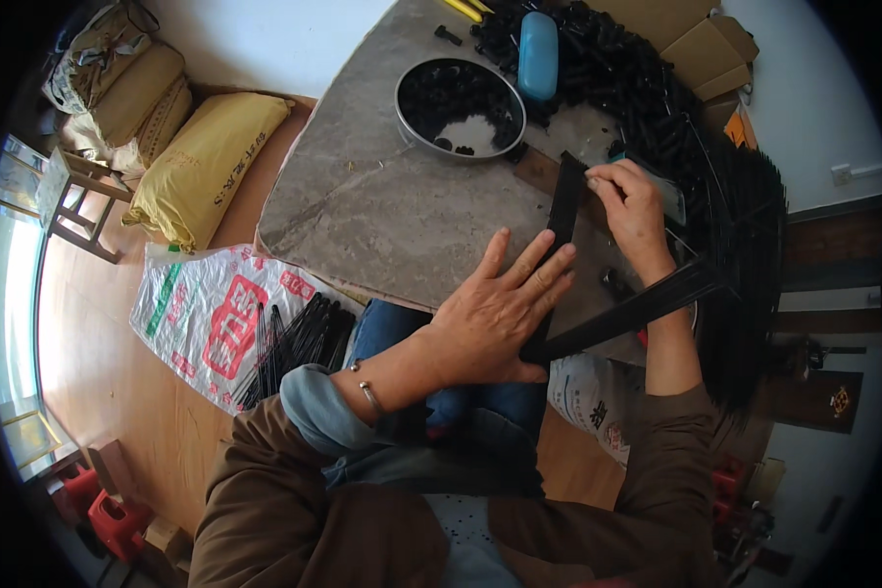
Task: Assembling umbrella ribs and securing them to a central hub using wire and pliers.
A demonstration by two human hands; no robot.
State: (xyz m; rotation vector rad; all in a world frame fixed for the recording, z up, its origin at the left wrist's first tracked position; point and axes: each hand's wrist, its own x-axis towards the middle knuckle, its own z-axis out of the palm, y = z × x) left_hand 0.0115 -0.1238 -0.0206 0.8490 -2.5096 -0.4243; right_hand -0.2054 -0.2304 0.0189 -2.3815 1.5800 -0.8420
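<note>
My left hand (pixel 505 314) lies with its fingers spread over a flat black strip (pixel 565 201) at the front right of the table. Close to the strip's far end, my right hand (pixel 637 216) is closed in a pinch; what its fingertips grip is too small to make out. A second long black piece (pixel 632 316) slants from beneath my left hand across my right forearm, and its join with the strip is hidden. Beyond both hands stands a round metal bowl (pixel 461 158) holding small black parts and some white material.
A heap of black parts (pixel 647 88) covers the table's right side, with a blue case (pixel 539 57) on it. Stone-like tabletop (pixel 353 216) extends left. Black rods (pixel 299 338) lie on a white printed sack (pixel 196 314) at my left; a yellow sack (pixel 211 162) lies beyond.
</note>
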